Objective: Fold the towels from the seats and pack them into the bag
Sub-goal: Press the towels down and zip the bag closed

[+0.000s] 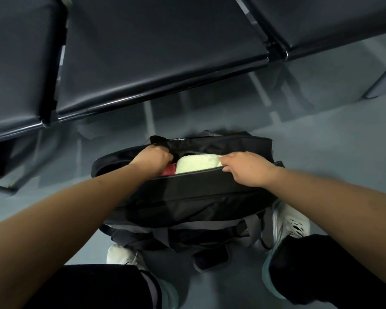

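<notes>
A black duffel bag lies on the floor between my feet, its top zipper partly open. Inside it a folded pale yellow-green towel shows, and a red towel beside it on the left. My left hand grips the far flap of the bag's opening at its left end, fingers curled. My right hand pinches the near zipper edge to the right of the pale towel. The rest of the bag's inside is hidden.
A row of dark padded seats with metal frames runs across the top of the view. Grey floor surrounds the bag. My white shoes stand close against the bag's near side, over its grey straps.
</notes>
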Demonstrator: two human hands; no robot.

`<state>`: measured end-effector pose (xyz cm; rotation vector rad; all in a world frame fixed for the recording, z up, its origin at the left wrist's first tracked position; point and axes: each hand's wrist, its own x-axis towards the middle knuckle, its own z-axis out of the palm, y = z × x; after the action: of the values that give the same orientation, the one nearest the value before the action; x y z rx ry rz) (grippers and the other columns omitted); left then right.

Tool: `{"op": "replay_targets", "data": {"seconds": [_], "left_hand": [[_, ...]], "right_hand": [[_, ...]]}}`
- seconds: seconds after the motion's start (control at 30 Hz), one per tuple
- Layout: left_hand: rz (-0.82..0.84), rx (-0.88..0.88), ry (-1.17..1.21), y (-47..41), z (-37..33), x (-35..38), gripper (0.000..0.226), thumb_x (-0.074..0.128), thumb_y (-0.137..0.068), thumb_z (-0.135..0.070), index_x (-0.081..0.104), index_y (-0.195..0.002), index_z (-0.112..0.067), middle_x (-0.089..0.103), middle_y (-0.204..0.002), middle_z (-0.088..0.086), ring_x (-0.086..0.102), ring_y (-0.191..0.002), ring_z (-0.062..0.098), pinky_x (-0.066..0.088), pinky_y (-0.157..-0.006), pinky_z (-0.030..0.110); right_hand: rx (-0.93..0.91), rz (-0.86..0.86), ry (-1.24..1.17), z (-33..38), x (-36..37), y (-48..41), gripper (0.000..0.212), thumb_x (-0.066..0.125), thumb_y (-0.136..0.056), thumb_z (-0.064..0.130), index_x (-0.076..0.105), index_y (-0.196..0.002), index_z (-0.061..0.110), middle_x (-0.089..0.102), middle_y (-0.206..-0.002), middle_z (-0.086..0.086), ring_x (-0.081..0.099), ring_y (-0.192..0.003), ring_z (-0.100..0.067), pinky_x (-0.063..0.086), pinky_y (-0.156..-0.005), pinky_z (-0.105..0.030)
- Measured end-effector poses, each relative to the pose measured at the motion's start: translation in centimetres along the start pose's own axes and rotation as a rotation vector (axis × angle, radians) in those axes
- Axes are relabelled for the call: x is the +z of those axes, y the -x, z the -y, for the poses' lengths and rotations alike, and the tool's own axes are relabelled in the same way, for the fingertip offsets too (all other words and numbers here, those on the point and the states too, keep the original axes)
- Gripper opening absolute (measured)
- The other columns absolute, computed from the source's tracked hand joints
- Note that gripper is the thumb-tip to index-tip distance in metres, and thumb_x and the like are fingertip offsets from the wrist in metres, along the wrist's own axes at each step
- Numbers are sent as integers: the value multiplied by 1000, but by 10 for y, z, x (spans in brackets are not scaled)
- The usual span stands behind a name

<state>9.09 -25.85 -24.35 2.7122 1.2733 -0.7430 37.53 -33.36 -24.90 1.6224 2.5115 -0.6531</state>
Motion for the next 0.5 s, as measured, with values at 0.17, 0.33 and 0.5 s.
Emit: {"op": "replay_targets", "data": {"seconds": [0.17, 0.33, 0.5], "left_hand": [[146, 18, 65, -4, 21, 3, 57, 59, -95, -36, 45, -150, -29, 34, -160, -3, 30, -147, 20, 24, -119, 41], [165, 3, 157, -2, 40, 1, 33, 63, -94, -36, 68, -125, -26, 55, -144, -2, 52, -130, 23, 44, -104, 37], [30, 2, 42, 9, 30, 6, 21, 50, -99, -15, 68, -111, -15, 63, -117, 5, 58, -111, 25, 44, -89, 33]], "right_hand": [[23, 9, -11, 4, 0, -1, 17, 47, -105, 24, 49, -89, 17, 61, -99, 0, 57, -84, -25, 34, -69, -35], [34, -1, 4, 6, 0, -2, 17, 47, -105, 24, 50, -90, 16, 62, -100, 0, 60, -88, -26, 34, -68, -34], [41, -23, 3, 4, 2, -3, 16, 48, -104, 24, 53, -91, 15, 63, -100, 2, 59, -86, -24, 36, -68, -34]]}}
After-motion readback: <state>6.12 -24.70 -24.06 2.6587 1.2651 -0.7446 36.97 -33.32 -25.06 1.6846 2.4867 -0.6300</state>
